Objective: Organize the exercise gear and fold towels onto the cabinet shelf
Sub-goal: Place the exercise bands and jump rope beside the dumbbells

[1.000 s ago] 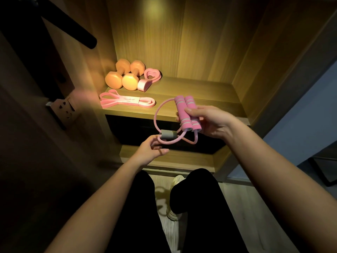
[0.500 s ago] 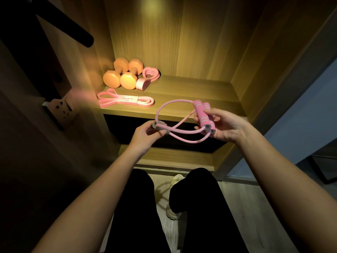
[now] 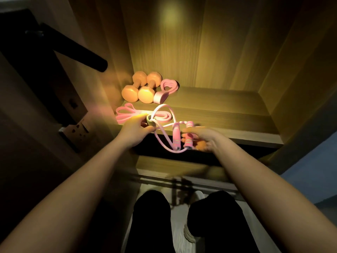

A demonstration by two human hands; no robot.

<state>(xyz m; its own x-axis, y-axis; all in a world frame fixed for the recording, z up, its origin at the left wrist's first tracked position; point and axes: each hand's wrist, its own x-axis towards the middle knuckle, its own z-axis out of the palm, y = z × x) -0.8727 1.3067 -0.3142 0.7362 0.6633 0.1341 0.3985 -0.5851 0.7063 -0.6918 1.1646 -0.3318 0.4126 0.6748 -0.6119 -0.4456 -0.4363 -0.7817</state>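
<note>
We hold the pink resistance tube point(image 3: 162, 105) just over the front edge of the cabinet shelf point(image 3: 218, 114). Our left hand point(image 3: 134, 131) pinches its grey centre sleeve point(image 3: 150, 121). Our right hand point(image 3: 204, 138), blurred, curls round the two foam handles point(image 3: 187, 140). Further back on the shelf lie two orange dumbbells point(image 3: 140, 89), a heart-shaped pink grip ring point(image 3: 165, 90) and a flat pink band point(image 3: 125, 114).

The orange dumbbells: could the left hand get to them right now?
Probably not yet: the left hand pinches the pull rope. The way to the dumbbells looks free, over the flat pink band.
</note>
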